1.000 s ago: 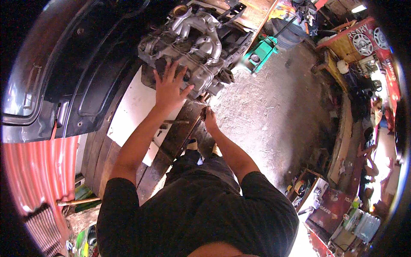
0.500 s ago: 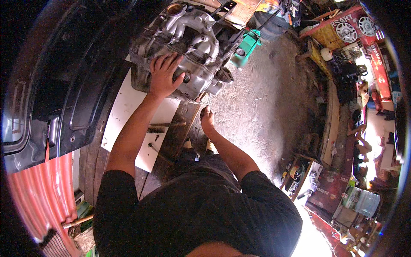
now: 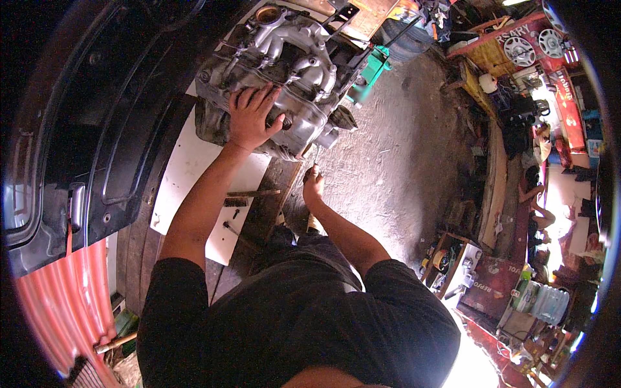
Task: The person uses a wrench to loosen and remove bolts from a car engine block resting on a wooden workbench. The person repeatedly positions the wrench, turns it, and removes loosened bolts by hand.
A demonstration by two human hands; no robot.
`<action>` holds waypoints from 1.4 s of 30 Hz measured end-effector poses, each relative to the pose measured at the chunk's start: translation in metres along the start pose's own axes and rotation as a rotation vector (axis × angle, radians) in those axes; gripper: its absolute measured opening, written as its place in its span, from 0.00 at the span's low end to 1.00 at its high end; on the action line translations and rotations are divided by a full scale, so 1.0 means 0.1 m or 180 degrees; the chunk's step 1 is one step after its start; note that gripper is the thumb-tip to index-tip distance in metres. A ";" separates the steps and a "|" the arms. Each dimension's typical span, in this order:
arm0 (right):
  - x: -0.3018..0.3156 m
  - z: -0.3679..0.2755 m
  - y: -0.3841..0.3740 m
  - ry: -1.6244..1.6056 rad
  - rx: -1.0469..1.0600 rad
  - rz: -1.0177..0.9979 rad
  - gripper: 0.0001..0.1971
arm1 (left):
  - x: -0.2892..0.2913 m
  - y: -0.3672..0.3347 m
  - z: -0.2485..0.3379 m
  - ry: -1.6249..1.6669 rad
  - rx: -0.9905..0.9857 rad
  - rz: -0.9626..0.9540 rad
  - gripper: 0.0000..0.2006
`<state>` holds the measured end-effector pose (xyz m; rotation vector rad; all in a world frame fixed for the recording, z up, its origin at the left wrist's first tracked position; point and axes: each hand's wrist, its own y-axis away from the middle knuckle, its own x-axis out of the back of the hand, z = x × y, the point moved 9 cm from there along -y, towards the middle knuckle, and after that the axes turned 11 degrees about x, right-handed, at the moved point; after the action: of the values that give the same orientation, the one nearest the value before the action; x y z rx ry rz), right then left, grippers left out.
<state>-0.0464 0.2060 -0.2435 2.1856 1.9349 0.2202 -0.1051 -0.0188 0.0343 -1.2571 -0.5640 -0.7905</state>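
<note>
left hand (image 3: 252, 121) spread on a lobed metal engine (image 3: 289, 79) at eleven o'clock, right hand (image 3: 314, 183) curled round a slim shaft (image 3: 316, 155), rough floor (image 3: 404, 142) at two o'clock

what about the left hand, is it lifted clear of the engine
No, the left hand rests palm down on the grimy metal engine.

The engine (image 3: 268, 74) is bare metal, mostly dull and grimy, with smoother curved pipes (image 3: 317, 70) that catch a soft sheen. Beside it, the dark vehicle panel (image 3: 61, 155) looks smooth and glossy. The white board (image 3: 184, 174) is smooth, the wooden planks (image 3: 134, 262) worn and matt. The floor (image 3: 401, 145) looks rough, the corrugated sheet (image 3: 65, 288) ridged and shiny, the shirt (image 3: 297, 317) matt cloth.
</note>
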 end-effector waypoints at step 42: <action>0.19 -2.12 -1.02 0.3927 0.4525 -0.1807 0.22 | 0.05 -0.01 0.04 0.0096 0.0006 0.0242 0.26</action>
<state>-0.1954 0.2489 -0.0654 1.8801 4.3377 0.0540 -0.1023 -0.0164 0.0393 -1.2556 -0.4896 -0.7440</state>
